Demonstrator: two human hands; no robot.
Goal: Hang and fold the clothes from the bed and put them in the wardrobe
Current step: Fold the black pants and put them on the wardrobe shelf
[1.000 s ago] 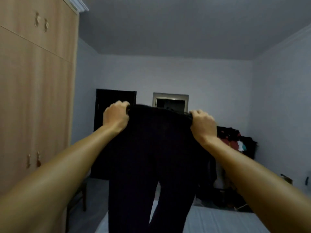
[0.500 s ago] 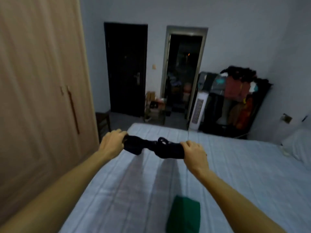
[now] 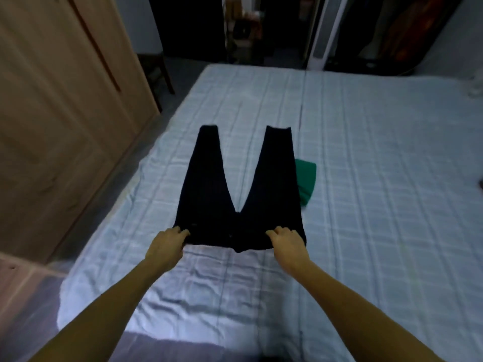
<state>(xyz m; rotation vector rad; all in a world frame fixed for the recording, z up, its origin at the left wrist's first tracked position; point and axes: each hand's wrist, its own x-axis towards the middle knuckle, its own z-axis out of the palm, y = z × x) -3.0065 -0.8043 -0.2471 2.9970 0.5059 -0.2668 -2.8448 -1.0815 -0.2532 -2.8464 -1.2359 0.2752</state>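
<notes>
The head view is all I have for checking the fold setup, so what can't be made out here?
- Green garment: its left part lies under a leg of the black trousers.
- Trouser waistband: partly covered by the left hand and right hand.
- Wardrobe: cut off by the left edge, blurred.
- Far doorway clutter: too dark.

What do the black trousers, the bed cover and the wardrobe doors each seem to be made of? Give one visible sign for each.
Black trousers: soft matte fabric, probably a knit or cotton blend; they lie limp, without shine.
Bed cover: pale quilted cloth, likely cotton; stitched grid lines and creases show.
Wardrobe doors: light wood or wood-look laminate, smooth and satin; a faint grain pattern shows, but which one is unclear.
</notes>
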